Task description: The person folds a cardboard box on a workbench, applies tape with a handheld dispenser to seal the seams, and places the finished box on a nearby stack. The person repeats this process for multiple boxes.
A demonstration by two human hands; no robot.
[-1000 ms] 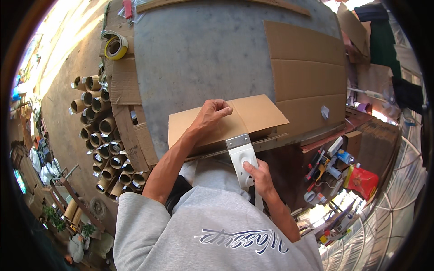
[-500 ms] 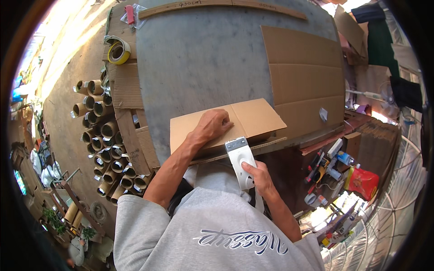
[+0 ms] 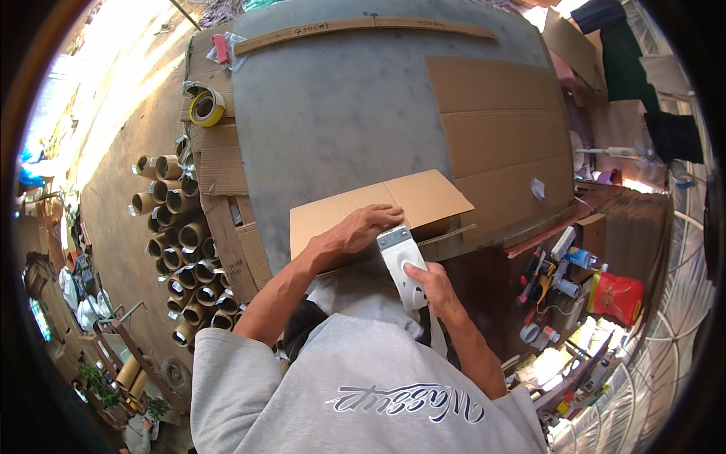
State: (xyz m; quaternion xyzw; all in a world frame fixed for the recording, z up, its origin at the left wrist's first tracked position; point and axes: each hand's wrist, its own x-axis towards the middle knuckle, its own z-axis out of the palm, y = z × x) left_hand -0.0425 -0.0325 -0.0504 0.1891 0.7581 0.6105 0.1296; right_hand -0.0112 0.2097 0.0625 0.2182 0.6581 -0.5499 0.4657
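Note:
A cardboard box with its top flaps meeting at a seam sits at the near edge of the table, close against my body. My left hand lies on the near part of the box top, fingers stretched out and held together, with the fingertips beside the tool's head. In my right hand is a white handheld tool with a grey metal head; its exact kind is unclear. The head is at the near edge of the box, by the seam. A gap shows under the right flap. My left forearm hides the box's near left side.
A flattened cardboard sheet covers the table's right side. A wooden strip lies along the far edge. Tape rolls sit at the left edge, above stacked cardboard tubes. Tools and a red bag are at right.
My left hand has shifted right and nearer, its curled fingers now stretched out beside the tool's head. The tool stays in my right hand at the box's near edge. The view has shifted slightly.

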